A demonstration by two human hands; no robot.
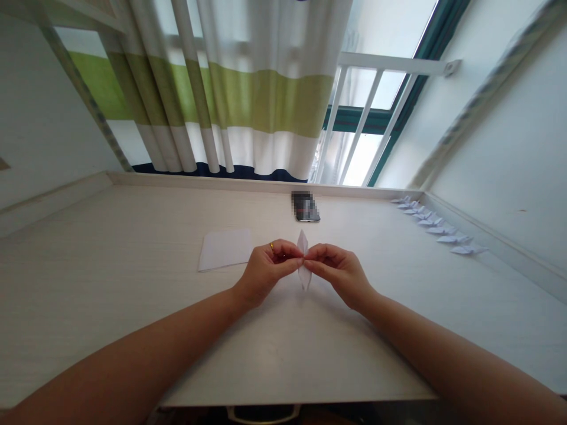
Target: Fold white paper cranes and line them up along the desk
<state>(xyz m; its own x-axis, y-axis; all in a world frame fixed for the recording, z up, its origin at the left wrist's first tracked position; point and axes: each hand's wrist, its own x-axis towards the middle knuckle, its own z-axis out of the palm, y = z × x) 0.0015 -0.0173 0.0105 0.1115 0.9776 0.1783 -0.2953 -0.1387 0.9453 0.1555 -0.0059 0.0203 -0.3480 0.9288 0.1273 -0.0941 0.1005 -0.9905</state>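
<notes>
A slim white piece of folded paper [303,278] is held upright between my two hands over the middle of the table, with a narrow point at its top and another at its bottom. My left hand [270,265], with a gold ring on one finger, pinches it from the left. From the right, my right hand [339,268] pinches it with thumb and forefinger. The fingertips of both hands meet at its middle and hide that part. Just beyond the left hand lie flat white paper sheets [224,248].
A dark phone [305,206] lies behind the hands. Along the right edge of the pale table [266,354] runs a row of several folded paper cranes [456,239]. A raised rim borders the back, before a striped curtain [274,100] and a white railing [367,106].
</notes>
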